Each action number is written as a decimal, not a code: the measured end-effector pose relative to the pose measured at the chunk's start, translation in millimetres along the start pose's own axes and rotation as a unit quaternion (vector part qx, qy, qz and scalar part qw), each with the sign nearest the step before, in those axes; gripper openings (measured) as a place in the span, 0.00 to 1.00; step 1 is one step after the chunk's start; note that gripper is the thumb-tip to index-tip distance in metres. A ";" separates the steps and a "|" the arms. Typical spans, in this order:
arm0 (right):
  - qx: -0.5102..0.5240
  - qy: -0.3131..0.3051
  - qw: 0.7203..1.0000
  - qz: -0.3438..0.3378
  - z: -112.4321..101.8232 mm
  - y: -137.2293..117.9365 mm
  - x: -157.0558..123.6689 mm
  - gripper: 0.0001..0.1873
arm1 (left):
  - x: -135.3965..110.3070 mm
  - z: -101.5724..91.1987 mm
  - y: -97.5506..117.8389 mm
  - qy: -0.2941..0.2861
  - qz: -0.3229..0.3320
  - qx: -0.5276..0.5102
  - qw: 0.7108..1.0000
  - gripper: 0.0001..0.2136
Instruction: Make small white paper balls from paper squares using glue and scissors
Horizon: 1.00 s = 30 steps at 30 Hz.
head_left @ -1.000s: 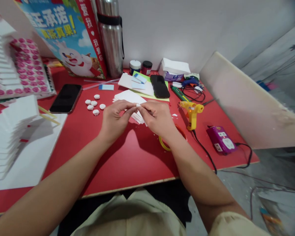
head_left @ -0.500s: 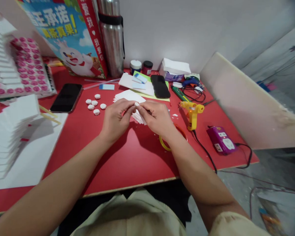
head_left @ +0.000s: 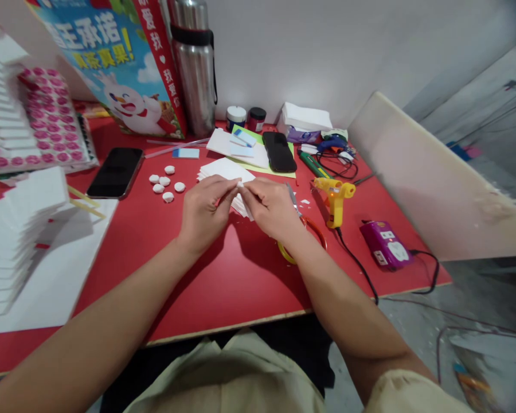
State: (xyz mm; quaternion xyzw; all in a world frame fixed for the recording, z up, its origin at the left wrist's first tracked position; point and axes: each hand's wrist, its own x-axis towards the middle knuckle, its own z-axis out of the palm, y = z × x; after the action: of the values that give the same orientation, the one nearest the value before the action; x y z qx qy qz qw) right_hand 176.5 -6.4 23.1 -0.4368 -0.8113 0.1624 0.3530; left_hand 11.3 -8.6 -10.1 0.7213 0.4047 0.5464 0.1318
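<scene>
My left hand [head_left: 208, 209] and my right hand [head_left: 269, 206] meet over the middle of the red table, fingertips pinched on one small white piece [head_left: 240, 184]. Most of that piece is covered by my fingers, so its full shape cannot be made out. Directly behind and below them lies a stack of white paper sheets [head_left: 223, 167]. To the left, several small white rounded pieces [head_left: 164, 181] rest in a loose group. Partly under my right forearm are scissors [head_left: 319, 229] with red and yellow handles.
A yellow glue gun [head_left: 336, 198] stands right of my hands, its cord running to a purple power box [head_left: 386, 245]. Two phones, a black one [head_left: 279, 151] and another [head_left: 116, 172], lie farther back. A steel flask [head_left: 196, 74] and a fanned white card structure [head_left: 21, 235] stand left.
My hands stay together on the small white piece, with slight finger shifts that leave less of it showing. More of the scissors shows beside my right wrist.
</scene>
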 end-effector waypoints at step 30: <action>0.502 -0.071 0.810 0.295 5.0 10.6 6.4 0.14 | 6.8 -7.2 11.0 -0.022 -0.172 -0.094 0.980 0.07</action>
State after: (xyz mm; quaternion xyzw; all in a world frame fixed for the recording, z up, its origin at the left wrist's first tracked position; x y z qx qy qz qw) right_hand 176.8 5.0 16.3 -0.4045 -0.4713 0.6742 0.3997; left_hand 10.2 -12.5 4.1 0.6370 0.4664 0.5353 0.3002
